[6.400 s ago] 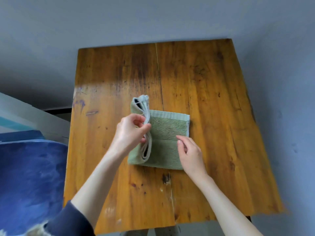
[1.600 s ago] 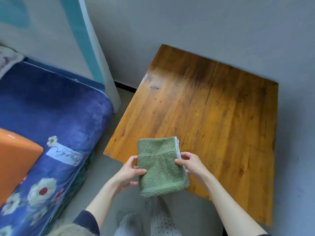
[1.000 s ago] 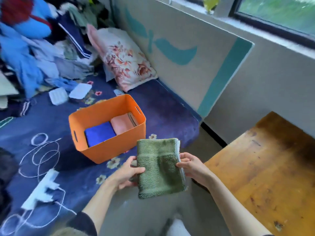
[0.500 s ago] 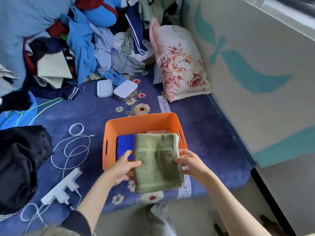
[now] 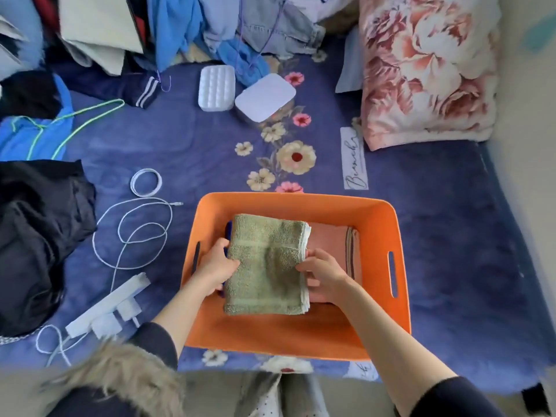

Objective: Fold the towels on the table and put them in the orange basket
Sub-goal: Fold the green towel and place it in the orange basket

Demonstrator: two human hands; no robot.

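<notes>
We see the folded green towel (image 5: 266, 264) inside the orange basket (image 5: 388, 224), on its left half, w/ both hands on it. It lies flat over a dark blue towel (image 5: 227, 233), of which only a sliver shows at the left edge. The left hand (image 5: 216, 266) grips the green towel's left edge, thumb on top, fingers tucked under. The right hand (image 5: 323, 270) holds the right edge, where the folded layers show, thumb on top & fingers curled below. Just beside it on the right lies a pink towel (image 5: 328, 240) w/ a striped edge, also in the basket, partly under the right hand.

The basket sits on a blue floral blanket (image 5: 192, 139) covering the bed, near the front edge. Left of the basket: a white cable (image 5: 132, 224) in loose loops, a small coiled white cord (image 5: 146, 182) & a white power strip (image 5: 105, 305) w/ plugs in it. Behind the basket: two white boxes (image 5: 264, 96) side by side. A floral pillow (image 5: 427, 64) lies at back right; a heap of clothes (image 5: 186, 22) along the back; dark fabric (image 5: 36, 230) at far left. We can't tell if the green towel has fully settled.
</notes>
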